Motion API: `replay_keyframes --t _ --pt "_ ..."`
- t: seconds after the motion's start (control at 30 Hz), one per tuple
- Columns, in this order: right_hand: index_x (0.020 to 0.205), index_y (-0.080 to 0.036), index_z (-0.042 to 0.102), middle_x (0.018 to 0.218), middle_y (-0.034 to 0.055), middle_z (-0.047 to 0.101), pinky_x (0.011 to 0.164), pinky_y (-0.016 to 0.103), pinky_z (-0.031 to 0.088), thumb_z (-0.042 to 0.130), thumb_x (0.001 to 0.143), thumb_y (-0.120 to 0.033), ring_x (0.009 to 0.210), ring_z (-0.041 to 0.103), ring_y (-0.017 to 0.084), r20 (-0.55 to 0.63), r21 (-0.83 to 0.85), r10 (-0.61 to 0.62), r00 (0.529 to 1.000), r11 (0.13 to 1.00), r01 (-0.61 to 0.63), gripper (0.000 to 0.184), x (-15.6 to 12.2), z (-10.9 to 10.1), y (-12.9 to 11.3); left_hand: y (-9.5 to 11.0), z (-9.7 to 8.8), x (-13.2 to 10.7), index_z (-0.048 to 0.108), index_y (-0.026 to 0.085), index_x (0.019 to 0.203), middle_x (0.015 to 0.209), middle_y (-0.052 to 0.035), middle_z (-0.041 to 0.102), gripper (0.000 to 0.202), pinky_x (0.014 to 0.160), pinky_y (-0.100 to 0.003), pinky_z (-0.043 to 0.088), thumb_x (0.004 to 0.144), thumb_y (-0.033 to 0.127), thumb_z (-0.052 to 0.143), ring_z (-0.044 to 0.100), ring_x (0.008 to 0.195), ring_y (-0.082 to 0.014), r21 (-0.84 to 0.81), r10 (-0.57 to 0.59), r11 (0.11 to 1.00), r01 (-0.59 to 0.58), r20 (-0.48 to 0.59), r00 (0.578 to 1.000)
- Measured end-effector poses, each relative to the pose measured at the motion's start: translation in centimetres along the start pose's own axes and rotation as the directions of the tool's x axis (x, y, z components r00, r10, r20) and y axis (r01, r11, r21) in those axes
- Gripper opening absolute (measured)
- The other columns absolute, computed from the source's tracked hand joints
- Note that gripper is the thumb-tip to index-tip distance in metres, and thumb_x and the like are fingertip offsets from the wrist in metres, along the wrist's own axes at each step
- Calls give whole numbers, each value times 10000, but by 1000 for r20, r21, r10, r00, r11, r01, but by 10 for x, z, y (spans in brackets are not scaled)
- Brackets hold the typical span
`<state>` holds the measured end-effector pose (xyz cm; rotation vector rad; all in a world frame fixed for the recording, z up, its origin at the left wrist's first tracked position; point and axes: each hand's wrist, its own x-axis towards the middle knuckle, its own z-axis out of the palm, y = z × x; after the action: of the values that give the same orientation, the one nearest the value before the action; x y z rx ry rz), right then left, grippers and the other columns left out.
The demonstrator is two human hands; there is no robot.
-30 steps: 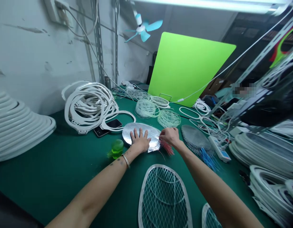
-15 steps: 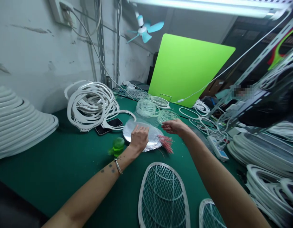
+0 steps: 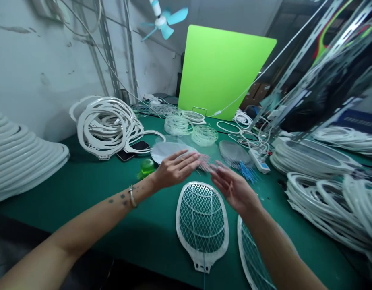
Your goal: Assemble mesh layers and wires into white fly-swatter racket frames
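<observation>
My left hand (image 3: 174, 168) hovers over the green table (image 3: 83, 189) with its fingers stretched forward, pinching a thin, motion-blurred metal mesh sheet (image 3: 204, 155) lifted off the silver mesh stack (image 3: 162, 151). Red wire ends (image 3: 207, 165) hang from the sheet between my hands. My right hand (image 3: 232, 187) is palm up with fingers spread, its fingertips at the sheet's red-wire edge. Below both hands lies a white racket-shaped grid frame (image 3: 202, 217), and a second one (image 3: 254, 257) lies partly under my right forearm.
A green bottle cap-like object (image 3: 146, 166) and a black phone (image 3: 134, 148) sit left of the stack. White ring frames (image 3: 104, 125) pile at back left, and stacked frames (image 3: 23, 157) at far left and on the right (image 3: 319, 161). A mesh stack with blue wires (image 3: 236, 153), a power strip (image 3: 258, 163) and a green board (image 3: 225, 68) stand behind.
My left hand went from lying flat on the mesh stack to lifting one sheet toward me. My right hand left the red wires, turned palm up and came nearer. The view tilted down.
</observation>
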<state>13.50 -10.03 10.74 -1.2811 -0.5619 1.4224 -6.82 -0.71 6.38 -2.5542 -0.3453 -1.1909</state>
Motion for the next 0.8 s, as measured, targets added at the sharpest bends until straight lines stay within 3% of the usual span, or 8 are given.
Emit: replay_keyframes --t 0.07,0.13,0.2,0.3,0.5,0.67,0.8 --pt "1259 -257 497 1142 52 700 802 267 587 707 807 -299 1018 674 207 -54 32 -2 999 999 4 500 -34 -12 36 26 -6 -14 579 160 1216 1386 -86 534 331 1159 -443 308 896 134 496 408 1357 -208 -159 -33 986 51 115 993" --pt "1292 -245 456 1115 71 712 794 274 580 769 748 -350 1004 679 227 -142 64 39 989 997 -30 636 -65 -20 75 53 -12 -29 582 163 1203 1429 -78 490 367 1172 -440 282 845 122 511 353 1390 -219 -322 -120 921 219 299 947" --pt "1285 -203 438 1050 93 730 780 272 572 797 706 -397 969 691 237 -236 101 92 967 992 -69 709 -87 -23 109 76 -15 -43 582 174 1197 1418 -65 507 385 1164 -411 300 825 115 503 390 1371 -210 -412 -193 812 414 480 856" --pt "1265 -176 420 974 106 745 756 292 569 827 644 -431 909 707 255 -307 172 165 937 978 -116 784 -101 -19 142 96 -15 -55 579 205 1220 1349 -45 577 368 1114 -377 376 868 156 484 490 1295 -197 -394 -290 685 613 624 726" --pt "1119 -163 480 842 65 751 703 299 580 873 549 -357 840 720 270 -382 247 212 899 961 -121 719 -99 -11 153 100 -5 -50 584 217 1253 1380 -66 546 359 1086 -418 396 920 325 502 479 1303 -248 -274 -357 647 712 715 600" --pt "1135 -172 453 846 56 750 684 281 585 880 526 -387 831 720 270 -380 279 233 895 952 -129 775 -99 -9 156 99 6 -40 593 207 1246 1379 -79 547 378 1099 -404 376 939 398 483 481 1300 -234 -236 -393 642 729 715 578" --pt "1092 -190 446 835 47 749 679 284 586 891 497 -398 803 724 266 -391 281 209 896 955 -99 771 -97 -9 162 99 25 -35 493 186 1371 1490 -92 405 509 1171 -469 218 971 484 391 303 1412 -264 -201 -349 683 702 754 556"
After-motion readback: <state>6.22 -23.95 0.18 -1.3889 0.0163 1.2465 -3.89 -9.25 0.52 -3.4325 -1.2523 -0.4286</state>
